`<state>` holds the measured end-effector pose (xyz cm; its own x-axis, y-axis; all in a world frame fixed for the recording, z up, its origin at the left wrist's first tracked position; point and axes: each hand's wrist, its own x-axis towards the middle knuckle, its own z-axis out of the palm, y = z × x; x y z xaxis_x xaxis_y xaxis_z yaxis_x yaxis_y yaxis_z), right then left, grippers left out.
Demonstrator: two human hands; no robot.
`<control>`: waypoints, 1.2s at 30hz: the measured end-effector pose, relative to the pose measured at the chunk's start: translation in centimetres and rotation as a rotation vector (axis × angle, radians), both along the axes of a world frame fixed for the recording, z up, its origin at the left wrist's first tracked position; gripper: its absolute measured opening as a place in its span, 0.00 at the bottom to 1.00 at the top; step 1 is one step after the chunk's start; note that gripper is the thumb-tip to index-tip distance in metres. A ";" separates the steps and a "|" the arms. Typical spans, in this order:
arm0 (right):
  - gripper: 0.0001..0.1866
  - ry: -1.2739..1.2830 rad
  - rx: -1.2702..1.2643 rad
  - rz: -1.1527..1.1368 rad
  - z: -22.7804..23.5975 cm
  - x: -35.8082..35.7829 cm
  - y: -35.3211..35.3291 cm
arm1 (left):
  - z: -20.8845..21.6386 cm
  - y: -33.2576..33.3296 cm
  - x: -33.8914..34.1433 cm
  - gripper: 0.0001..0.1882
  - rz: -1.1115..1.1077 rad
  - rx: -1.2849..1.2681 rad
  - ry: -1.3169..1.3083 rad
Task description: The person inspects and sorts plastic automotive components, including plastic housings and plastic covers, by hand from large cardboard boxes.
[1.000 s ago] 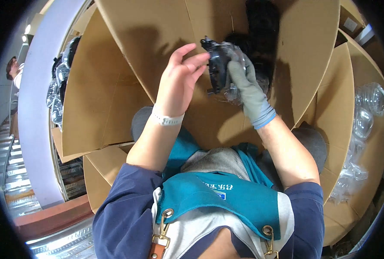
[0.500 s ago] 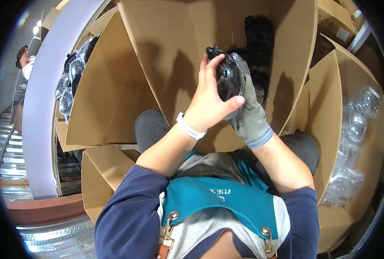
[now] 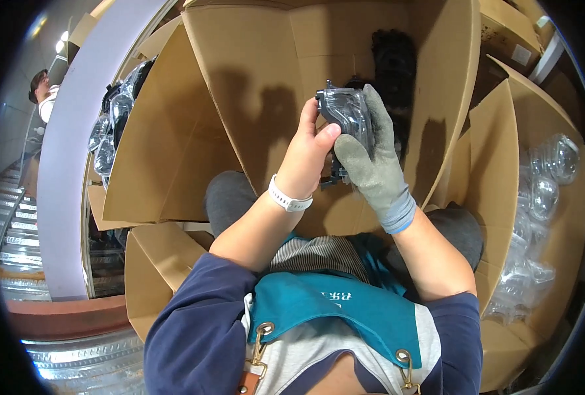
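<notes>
A clear-and-black plastic part (image 3: 347, 112) is held up between my two hands, over a deep cardboard box (image 3: 332, 33). Its see-through curved shell faces up and right, and black edging with small tabs runs along its side. My bare left hand (image 3: 305, 155), with a white band at the wrist, grips the left edge, thumb on top. My right hand (image 3: 374, 168) wears a grey-green glove and wraps the right side, its thumb near the lower end. Some fingers of both hands are hidden behind the part. Black parts (image 3: 394, 59) lie in shadow inside the box, on its right.
To the right, an open carton (image 3: 496, 164) stands beside several clear domed plastic shells (image 3: 544, 194). Clear-and-black parts (image 3: 118, 108) are piled behind a cardboard flap at left. A pale post (image 3: 62, 197) and a metal roller track (image 3: 19, 243) lie beyond; a person (image 3: 42, 95) is farther off.
The part has been turned, so its clear shell and side edge now show. My left fingers have drawn in to its left edge, and my gloved thumb has come round to the front.
</notes>
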<state>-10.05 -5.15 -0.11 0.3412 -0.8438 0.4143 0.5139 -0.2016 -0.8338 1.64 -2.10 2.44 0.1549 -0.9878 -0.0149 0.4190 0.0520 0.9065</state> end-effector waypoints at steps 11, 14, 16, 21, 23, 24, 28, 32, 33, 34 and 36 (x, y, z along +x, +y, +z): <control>0.31 -0.008 0.067 0.182 0.0 -1.2 -1.8 | 0.9 -0.7 -0.2 0.28 -0.036 -0.123 -0.019; 0.28 -0.017 0.167 0.178 0.3 -0.9 -1.4 | 1.5 -0.4 -1.0 0.34 0.083 -0.113 -0.176; 0.28 -0.210 0.432 0.374 -0.4 -0.7 -1.2 | 1.3 0.0 -1.3 0.33 0.025 -0.139 -0.038; 0.29 -0.262 0.561 0.436 -0.5 -0.9 -1.0 | -0.2 -0.5 0.4 0.27 0.076 -0.155 -0.301; 0.46 -0.166 0.459 0.147 -0.6 -0.6 -1.7 | -0.6 -0.8 0.7 0.24 0.230 -0.289 -0.616; 0.46 -0.164 0.459 0.144 -0.7 -0.5 -1.9 | -0.9 -0.8 0.8 0.21 0.389 -0.422 -0.934; 0.54 -0.125 -0.028 -0.403 -0.2 0.7 -1.1 | -2.1 -0.4 -1.4 0.22 0.426 -0.318 -0.063; 0.49 0.086 -0.145 -0.364 -0.8 0.7 0.0 | -1.7 -1.6 -0.1 0.24 0.538 -0.053 0.240; 0.45 0.113 -0.313 -0.448 -1.3 0.7 0.2 | -1.2 -2.2 1.0 0.23 0.484 -0.027 0.356; 0.41 0.137 -0.484 -0.529 -1.1 0.8 0.4 | -0.6 -2.7 1.5 0.24 0.379 -0.089 0.449; 0.34 0.039 -0.416 -0.353 -0.4 0.4 0.8 | 0.3 -2.8 2.0 0.23 0.273 -0.164 0.504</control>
<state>-9.69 -4.36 -0.52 0.0891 -0.6773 0.7303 0.3255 -0.6732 -0.6640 3.65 -4.90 2.69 0.4167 -0.9090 -0.0037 0.7477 0.3405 0.5702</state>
